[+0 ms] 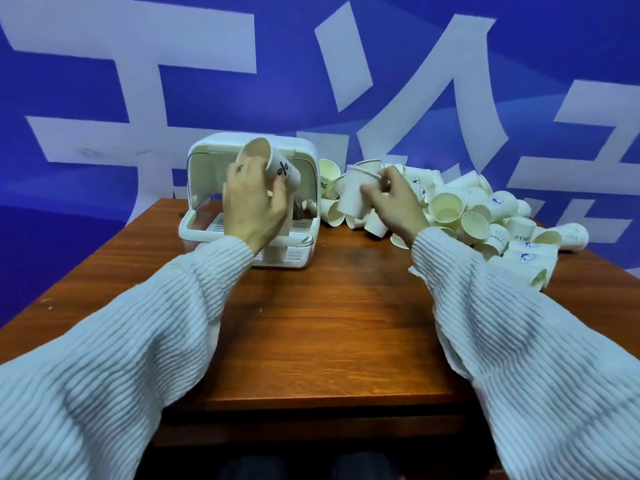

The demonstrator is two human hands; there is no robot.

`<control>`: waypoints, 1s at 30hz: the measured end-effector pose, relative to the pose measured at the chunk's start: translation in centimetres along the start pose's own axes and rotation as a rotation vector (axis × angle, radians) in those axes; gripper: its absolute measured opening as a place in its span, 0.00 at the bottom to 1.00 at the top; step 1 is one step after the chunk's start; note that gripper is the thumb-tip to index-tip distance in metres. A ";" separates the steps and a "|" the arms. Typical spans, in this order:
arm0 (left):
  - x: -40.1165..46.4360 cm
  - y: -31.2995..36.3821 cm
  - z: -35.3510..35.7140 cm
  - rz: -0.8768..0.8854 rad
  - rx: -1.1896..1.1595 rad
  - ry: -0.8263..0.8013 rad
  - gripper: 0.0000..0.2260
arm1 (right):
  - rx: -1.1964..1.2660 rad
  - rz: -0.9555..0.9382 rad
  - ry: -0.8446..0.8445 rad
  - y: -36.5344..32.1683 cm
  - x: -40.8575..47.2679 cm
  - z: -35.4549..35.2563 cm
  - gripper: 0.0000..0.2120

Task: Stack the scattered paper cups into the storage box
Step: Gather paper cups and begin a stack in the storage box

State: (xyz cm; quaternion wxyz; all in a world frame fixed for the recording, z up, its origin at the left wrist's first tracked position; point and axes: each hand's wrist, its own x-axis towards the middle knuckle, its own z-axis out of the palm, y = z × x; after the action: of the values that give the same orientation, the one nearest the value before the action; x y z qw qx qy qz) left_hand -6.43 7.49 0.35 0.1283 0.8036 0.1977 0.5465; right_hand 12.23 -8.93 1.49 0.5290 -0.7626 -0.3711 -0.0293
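- Closest to the camera are the two ribbed white knit sleeves (145,327), reaching forward over the brown wood-grain worktop (329,323) toward its far edge.
- The left hand (252,206) is closed around a white paper cup with a black percent mark (277,164). That cup is tipped, its mouth facing up and left and its long axis slanting down to the right, right in front of the open white plastic storage box with the flip-up lid (301,150) at the far-left part of the worktop.
- The right hand (391,199) pinches a plain white paper cup (355,195) at the rim, with the base hanging down toward the worktop. It's at the near-left edge of the big pile of scattered white paper cups (485,216) along the far-right edge.
- Key relation, I'd say: the two held cups are near each other but apart, box to the left, pile to the right. The left hand is nearer the box, so nesting first and then dropping the stack in looks like the move.
- Can't tell how many cups are already in the box, the left hand blocks it.
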 end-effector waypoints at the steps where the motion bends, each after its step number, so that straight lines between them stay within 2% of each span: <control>1: 0.4 -0.5 -0.5 -0.038 -0.026 0.026 0.07 | -0.015 -0.071 0.025 -1.3 0.2 0.2 0.07; 3: 1.1 -1.4 -1.5 -0.099 -0.048 0.047 0.07 | -0.100 -0.212 0.027 -3.8 0.5 1.1 0.10; 6: 1.7 -2.5 -2.9 -0.138 -0.085 0.063 0.09 | -0.227 -0.413 -0.047 -6.4 1.2 3.6 0.08; 8: 1.8 -2.9 -3.5 -0.147 -0.133 0.082 0.12 | -0.316 -0.479 -0.110 -7.2 1.9 5.4 0.08; 13: 1.8 -4.0 -4.5 -0.135 -0.138 0.073 0.11 | -0.645 -0.467 -0.375 -8.4 2.9 8.5 0.14; 17: 2.1 -5.2 -4.5 -0.124 -0.070 0.030 0.09 | -0.870 -0.341 -0.557 -7.8 2.7 10.5 0.29; 18: 2.2 -5.5 -4.5 -0.122 -0.065 0.024 0.10 | -0.862 -0.306 -0.597 -7.4 2.7 11.0 0.29; 20: 2.7 -5.9 -4.4 -0.100 -0.071 0.018 0.10 | -0.777 -0.284 -0.640 -6.6 2.7 11.7 0.22; 22: 3.5 -5.9 -4.2 -0.049 -0.076 0.000 0.12 | -0.688 -0.319 -0.590 -6.0 2.6 11.9 0.15; 24: 4.4 -5.7 -3.8 0.016 -0.084 -0.018 0.13 | -0.519 -0.313 -0.491 -5.3 2.3 12.0 0.13; 25: 4.9 -5.5 -3.4 0.054 -0.083 -0.031 0.12 | -0.408 -0.264 -0.443 -4.9 2.2 12.2 0.17; 28: 5.7 -4.9 -2.2 0.161 -0.048 -0.163 0.13 | -0.143 -0.118 -0.383 -4.1 2.1 12.4 0.45; 30: 5.8 -4.6 -1.5 0.220 0.021 -0.280 0.13 | -0.064 -0.069 -0.392 -3.8 2.1 12.4 0.58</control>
State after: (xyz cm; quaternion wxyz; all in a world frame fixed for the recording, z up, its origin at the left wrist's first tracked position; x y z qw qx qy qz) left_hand -6.73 14.17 3.74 0.0855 0.8899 0.0947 0.4379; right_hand 7.18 3.13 -0.08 0.4209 -0.7568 -0.4919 0.0900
